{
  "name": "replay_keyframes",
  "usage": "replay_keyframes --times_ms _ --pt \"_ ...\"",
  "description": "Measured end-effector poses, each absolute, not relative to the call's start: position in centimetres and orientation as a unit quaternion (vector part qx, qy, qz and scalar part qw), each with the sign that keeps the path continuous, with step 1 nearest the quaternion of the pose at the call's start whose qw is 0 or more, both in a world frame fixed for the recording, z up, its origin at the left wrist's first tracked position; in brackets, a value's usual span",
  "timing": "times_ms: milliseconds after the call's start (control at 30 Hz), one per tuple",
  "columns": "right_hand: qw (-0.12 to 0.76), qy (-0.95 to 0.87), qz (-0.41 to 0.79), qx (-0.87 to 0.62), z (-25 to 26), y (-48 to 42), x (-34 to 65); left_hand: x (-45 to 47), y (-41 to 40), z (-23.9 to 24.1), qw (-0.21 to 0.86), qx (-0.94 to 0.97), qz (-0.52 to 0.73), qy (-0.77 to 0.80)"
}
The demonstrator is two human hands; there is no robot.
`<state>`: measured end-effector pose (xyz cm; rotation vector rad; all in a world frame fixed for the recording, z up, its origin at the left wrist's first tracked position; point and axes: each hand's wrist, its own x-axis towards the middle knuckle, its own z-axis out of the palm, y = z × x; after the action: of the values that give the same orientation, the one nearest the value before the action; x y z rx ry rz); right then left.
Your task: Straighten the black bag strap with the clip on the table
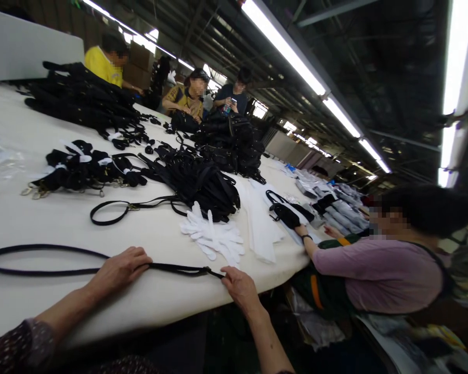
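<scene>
The left hand point(119, 270) lies palm-down on the long, thin black strap point(62, 259), fingers curled over it and pressing it to the white cloth-covered counter point(31, 218). The right hand point(239, 288) pinches the strap's near end at the counter's front edge. The strap runs lengthwise from left to right along that edge, doubled into a flat narrow loop whose closed end points left. Beyond the hands lie a pile of white cotton gloves point(214, 236), a second looped black strap with a metal clasp point(128, 209) and a heap of black straps point(198, 179). A seated person in a mauve top point(378, 275) reaches onto the counter at right.
</scene>
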<state>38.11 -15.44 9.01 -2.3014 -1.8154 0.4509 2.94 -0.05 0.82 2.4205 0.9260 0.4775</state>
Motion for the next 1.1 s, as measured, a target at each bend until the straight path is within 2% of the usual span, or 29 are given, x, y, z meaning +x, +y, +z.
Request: replay_keyframes --times_ms 67,233,300,400,533,600,667,867,1000,1100 --pt "0.109 -0.597 0.177 -0.775 9.8 -15.3 36.9 3.4 0.4 1.1 0.251 0.883 0.173 0.357" --pt "0.225 -0.602 0.338 -0.688 11.5 -13.6 32.0 4.5 1.7 1.5 0.246 0.878 0.176 0.37" --pt "0.229 -0.637 0.359 -0.643 11.2 -12.6 30.1 4.7 2.1 1.6 0.243 0.878 0.174 0.373" --pt "0.181 -0.693 0.328 -0.616 10.0 -11.2 28.1 4.7 2.3 1.6 0.246 0.879 0.169 0.372" --pt "0.062 -0.744 0.2 -0.634 8.8 -10.2 27.2 4.6 2.4 1.5 0.253 0.877 0.163 0.375" --pt "0.032 -0.748 0.138 -0.648 8.9 -10.1 27.5 4.5 2.5 1.6 0.258 0.875 0.161 0.378" --pt "0.053 -0.738 0.101 -0.665 9.5 -10.1 28.5 4.4 2.6 1.6 0.263 0.873 0.16 0.378" --pt "0.236 -0.728 0.119 -0.632 11.7 -11.0 31.1 4.6 2.8 1.9 0.27 0.873 0.159 0.373" --pt "0.192 -0.792 0.202 -0.543 11.7 -10.4 27.7 4.8 2.8 2.2 0.264 0.873 0.162 0.376" --pt "0.134 -0.783 0.242 -0.557 11.2 -8.9 24.5 4.7 2.6 2.5 0.259 0.871 0.16 0.386"
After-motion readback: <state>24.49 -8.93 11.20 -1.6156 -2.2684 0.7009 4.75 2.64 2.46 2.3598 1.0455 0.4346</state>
